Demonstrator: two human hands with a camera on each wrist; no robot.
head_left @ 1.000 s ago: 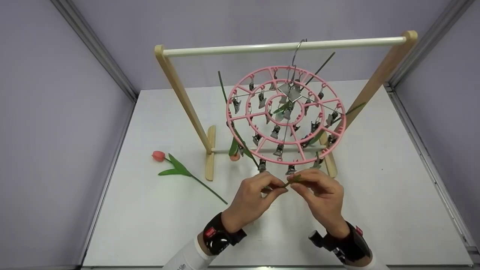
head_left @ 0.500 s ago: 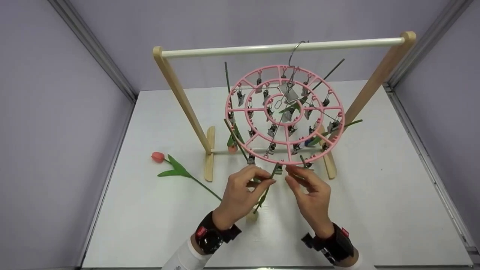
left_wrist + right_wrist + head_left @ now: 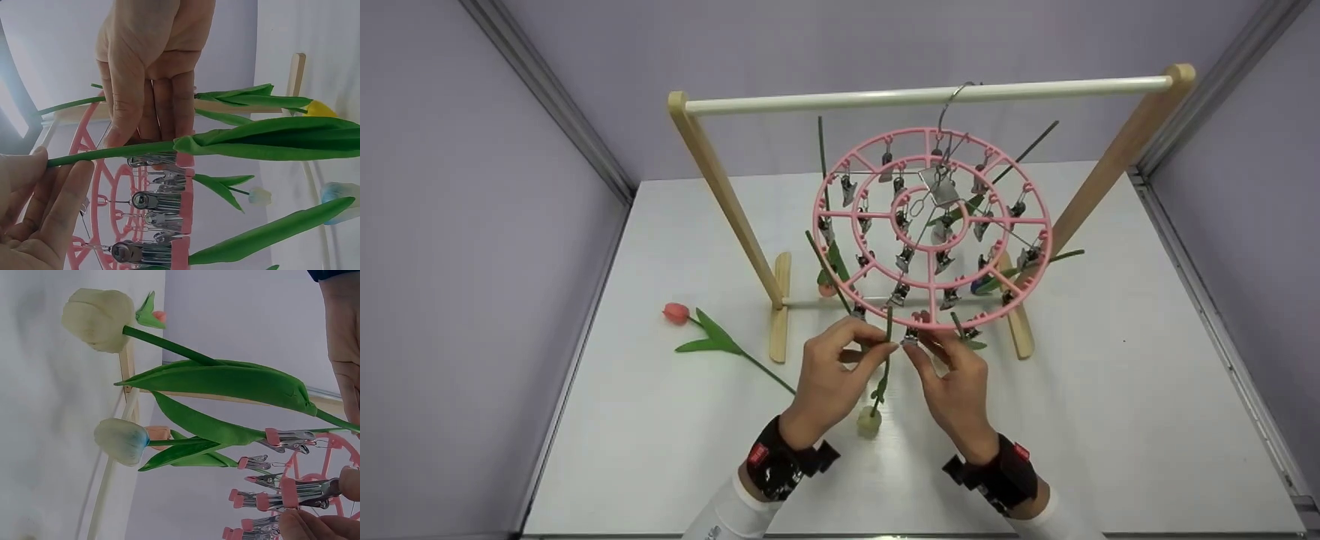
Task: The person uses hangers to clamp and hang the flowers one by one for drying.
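**White tulip held head-down at the rim of the pink clip hanger**

The left hand [image 3: 829,371] pinches the green stem of a white tulip [image 3: 869,420] between thumb and forefinger. The flower hangs upside down below those fingertips: the stem rises a little above them and the pale cream bloom points down, close over the white table [image 3: 660,450]. One long, broad green leaf lies folded along the stem, and its tip reaches toward the bloom.

Just right of the left fingertips, the right hand [image 3: 952,382] pinches a metal clip [image 3: 912,335] on the near rim of the round pink hanger [image 3: 932,225]. In the right wrist view its thumb and finger press the clip's pink-tipped handles; whether the clip's mouth stands apart I cannot tell.

Other tulips already hang from clips beyond the fingers, among them one with a blue-tinged bloom [image 3: 121,440], but their heads are mostly hidden under the ring in the head view. The hanger's hook sits on the bar of a wooden rack [image 3: 720,187]. Well to the left of both hands a red tulip [image 3: 678,313] lies flat on the table. The left wrist view cuts off the white bloom entirely.
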